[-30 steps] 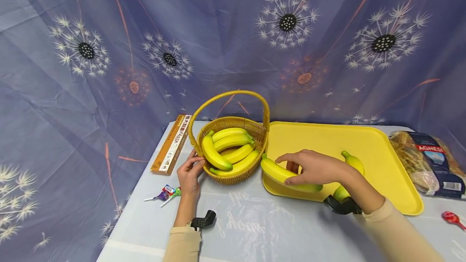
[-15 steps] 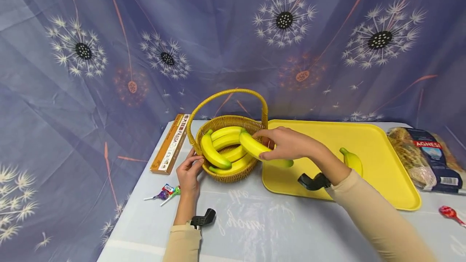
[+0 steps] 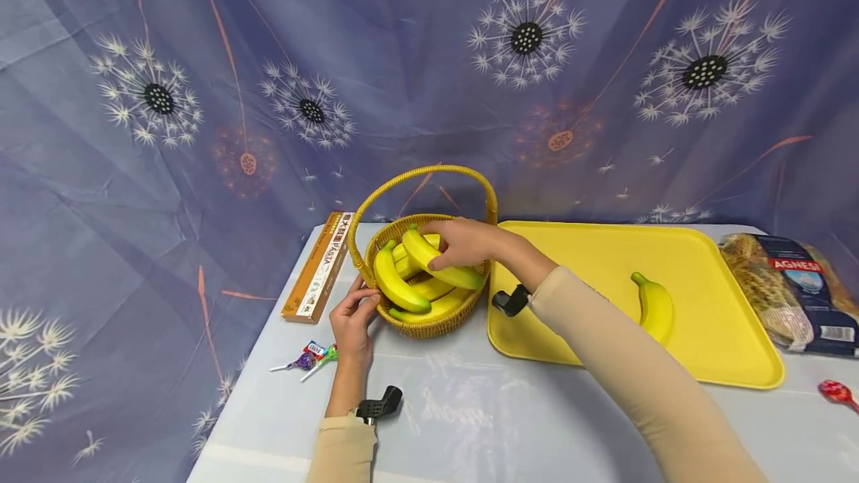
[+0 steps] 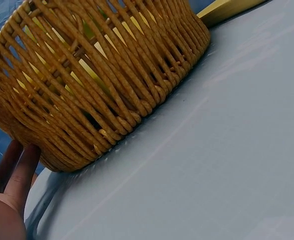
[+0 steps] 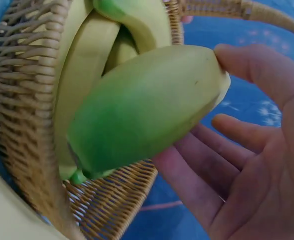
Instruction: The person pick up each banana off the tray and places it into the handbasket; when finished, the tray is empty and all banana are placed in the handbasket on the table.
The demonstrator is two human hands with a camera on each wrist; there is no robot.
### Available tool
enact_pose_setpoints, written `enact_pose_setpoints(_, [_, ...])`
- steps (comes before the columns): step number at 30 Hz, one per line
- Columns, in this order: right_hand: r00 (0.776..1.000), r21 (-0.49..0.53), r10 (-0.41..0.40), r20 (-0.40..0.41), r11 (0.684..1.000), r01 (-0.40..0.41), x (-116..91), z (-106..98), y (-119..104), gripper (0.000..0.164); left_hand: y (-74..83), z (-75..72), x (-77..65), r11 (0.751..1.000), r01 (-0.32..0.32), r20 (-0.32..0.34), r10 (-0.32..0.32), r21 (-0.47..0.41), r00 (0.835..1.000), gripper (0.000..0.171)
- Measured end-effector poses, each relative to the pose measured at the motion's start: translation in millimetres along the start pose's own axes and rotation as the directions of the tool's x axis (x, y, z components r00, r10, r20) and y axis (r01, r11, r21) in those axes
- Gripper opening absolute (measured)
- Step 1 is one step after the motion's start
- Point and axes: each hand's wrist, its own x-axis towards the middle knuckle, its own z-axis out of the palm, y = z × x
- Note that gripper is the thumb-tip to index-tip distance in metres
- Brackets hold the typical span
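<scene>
Two hands are working: the right hand [image 3: 463, 241] is gripping a banana [image 3: 452, 275] over the basket [image 3: 429, 332], the left hand [image 3: 352, 319] touching its left wall. Released unbalanced, that fruit could be sliding off the bananas inside [image 3: 396, 283]. Right of the basket, a tray [image 3: 557, 259] is bearing another banana [image 3: 656, 309].

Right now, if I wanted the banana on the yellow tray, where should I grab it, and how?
I'd pinch the banana around its plump middle, not the thin stem. Come from above, on the side of the AGNESI bag: it lies flat on the yellow tray with its top uncovered, while the right sleeve hides its near end.
</scene>
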Motion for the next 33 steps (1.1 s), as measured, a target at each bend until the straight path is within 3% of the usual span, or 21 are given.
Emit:
enact_pose_setpoints(8, [0.993, -0.067, 0.113, -0.025, 0.991, -0.114, 43.9, 20.8, 1.7, 0.073, -3.6, 1.6, 1.5, 1.0, -0.008, -0.011, 0.008, -0.001, 1.0, 0.017])
enact_pose_setpoints(13, [0.991, -0.034, 0.137, -0.007, 0.99, -0.137, 60.1, 35.2, -2.4, 0.079, -2.4, 0.4, 1.5, 1.0, -0.022, -0.028, 0.022, 0.003, 0.999, 0.012])
enact_pose_setpoints(17, [0.985, 0.024, 0.17, 0.039, 0.985, -0.171, 62.8, 38.6, -6.2, 0.085, -1.5, 1.1, 0.0, 1.0, -0.016, -0.01, 0.016, 0.003, 1.0, 0.015])
enact_pose_setpoints(21, [0.979, 0.1, 0.192, 0.07, 0.975, -0.198, 62.8, 35.5, -7.2, 0.079, -2.5, 0.8, 1.5, 1.0, -0.023, -0.006, 0.023, 0.011, 1.0, 0.016])
enact_pose_setpoints(33, [0.971, 0.16, 0.233, 0.054, 0.958, -0.238, 62.9, 36.2, -9.5, 0.081, -2.4, 0.3, 0.0, 1.0, -0.011, -0.002, 0.011, 0.005, 1.0, 0.018])
